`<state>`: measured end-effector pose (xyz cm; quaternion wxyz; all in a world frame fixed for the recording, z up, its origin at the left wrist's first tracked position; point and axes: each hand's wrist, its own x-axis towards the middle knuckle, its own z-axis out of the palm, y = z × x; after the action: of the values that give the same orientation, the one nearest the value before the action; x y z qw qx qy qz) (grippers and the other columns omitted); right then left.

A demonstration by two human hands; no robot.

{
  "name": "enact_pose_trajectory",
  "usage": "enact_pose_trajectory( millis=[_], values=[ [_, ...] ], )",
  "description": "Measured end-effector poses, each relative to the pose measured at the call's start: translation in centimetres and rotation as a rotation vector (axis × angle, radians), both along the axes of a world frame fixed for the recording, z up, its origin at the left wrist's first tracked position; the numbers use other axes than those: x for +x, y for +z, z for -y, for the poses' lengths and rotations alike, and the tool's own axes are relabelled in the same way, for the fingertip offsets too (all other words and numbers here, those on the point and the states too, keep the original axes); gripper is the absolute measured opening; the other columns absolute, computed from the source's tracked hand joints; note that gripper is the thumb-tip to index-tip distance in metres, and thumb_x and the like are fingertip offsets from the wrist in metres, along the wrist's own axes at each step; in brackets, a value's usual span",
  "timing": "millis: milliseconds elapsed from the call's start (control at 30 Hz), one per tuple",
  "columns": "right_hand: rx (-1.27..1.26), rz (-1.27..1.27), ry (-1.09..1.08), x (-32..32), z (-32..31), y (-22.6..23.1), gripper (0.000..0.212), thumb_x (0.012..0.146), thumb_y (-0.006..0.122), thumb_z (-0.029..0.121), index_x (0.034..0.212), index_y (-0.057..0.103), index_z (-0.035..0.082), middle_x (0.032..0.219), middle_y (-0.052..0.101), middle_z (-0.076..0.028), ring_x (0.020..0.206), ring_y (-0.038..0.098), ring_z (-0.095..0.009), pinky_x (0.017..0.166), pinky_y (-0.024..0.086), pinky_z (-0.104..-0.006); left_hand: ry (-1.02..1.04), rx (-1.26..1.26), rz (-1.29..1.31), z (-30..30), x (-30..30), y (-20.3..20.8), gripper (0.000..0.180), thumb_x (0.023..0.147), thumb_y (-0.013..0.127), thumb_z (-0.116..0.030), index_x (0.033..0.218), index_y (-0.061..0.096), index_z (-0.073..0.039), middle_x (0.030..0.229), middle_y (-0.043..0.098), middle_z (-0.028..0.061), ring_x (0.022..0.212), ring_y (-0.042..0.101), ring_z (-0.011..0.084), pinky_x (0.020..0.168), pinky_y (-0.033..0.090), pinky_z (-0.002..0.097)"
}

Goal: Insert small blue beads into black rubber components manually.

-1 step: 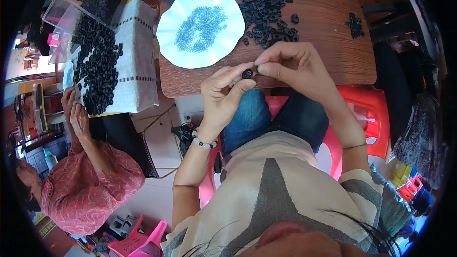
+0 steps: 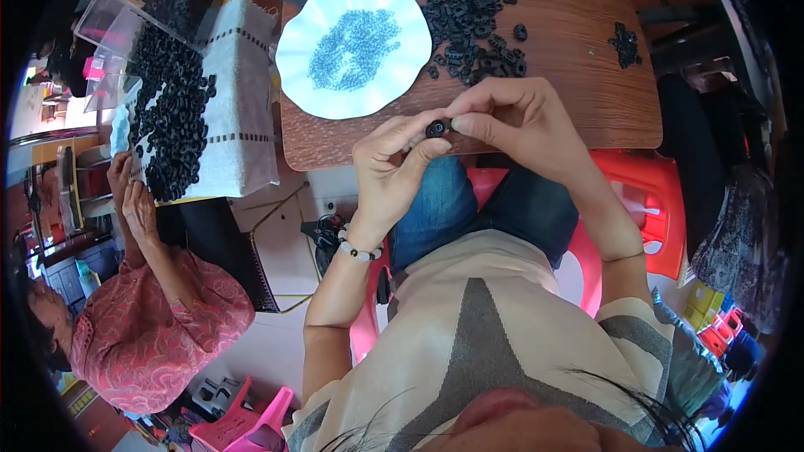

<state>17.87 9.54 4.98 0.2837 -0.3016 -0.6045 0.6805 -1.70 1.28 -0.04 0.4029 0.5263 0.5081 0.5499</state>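
Small black piece (image 2: 435,129) in the middle of the scene, held up at the near edge of the brown wooden table (image 2: 578,59), with its round end facing up. The left hand (image 2: 390,163) pinches it between thumb and forefinger; a beaded bracelet (image 2: 362,254) circles that wrist. Just to its right, the right hand (image 2: 523,130) has thumb and forefinger drawn close together, their tips beside the piece; whether they grip something tiny cannot be told. Far and left of the hands, a white plate (image 2: 291,50) with a wavy rim bears a spread of tiny greyish beads (image 2: 353,48). Right of the plate lies a loose heap of black pieces (image 2: 469,25), and a smaller cluster (image 2: 625,46) sits well apart near the table's right edge. At the left, a white cloth (image 2: 244,109) lies under a larger black heap (image 2: 172,100), beside clear boxes (image 2: 109,21). Another person's hands (image 2: 139,209) are at that heap's near end, over a red patterned top (image 2: 159,326).
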Motion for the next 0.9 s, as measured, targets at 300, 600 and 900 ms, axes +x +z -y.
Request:
enact_pose_trajectory(
  millis=[300,600,900],
  values=[
    [0.020,0.107,-0.072,-0.46,1.19,-0.09,0.014,0.096,0.071,0.002,0.108,0.074,-0.004,0.099,0.070,-0.005,0.090,0.069,-0.009,0.079,0.058,-0.0239,0.047,0.061,-0.188,0.29,-0.11,0.05,0.033,0.083,0.081,-0.002,0.115,0.077,-0.002,0.098,0.077,0.0129,0.085,0.072,0.0192,0.075,0.056,0.0296],
    [0.320,0.250,-0.062,-0.15,1.04,-0.14,0.014,0.094,0.071,-0.002,0.107,0.073,-0.005,0.093,0.066,-0.004,0.084,0.066,-0.008,0.070,0.055,-0.0233,0.049,0.161,-0.312,0.32,0.26,-0.18,0.031,0.081,0.079,0.003,0.112,0.078,-0.002,0.097,0.075,0.0140,0.084,0.072,0.0234,0.073,0.056,0.0307],
    [0.162,0.167,-0.076,-0.35,0.92,-0.77,0.010,0.090,0.070,0.004,0.094,0.070,-0.005,0.078,0.073,-0.008,0.074,0.069,-0.009,0.067,0.054,-0.0267,0.032,0.205,-0.331,0.39,0.33,-0.58,0.032,0.083,0.078,0.004,0.114,0.077,-0.003,0.097,0.075,0.0144,0.084,0.072,0.0242,0.073,0.057,0.0314]
  ],
)
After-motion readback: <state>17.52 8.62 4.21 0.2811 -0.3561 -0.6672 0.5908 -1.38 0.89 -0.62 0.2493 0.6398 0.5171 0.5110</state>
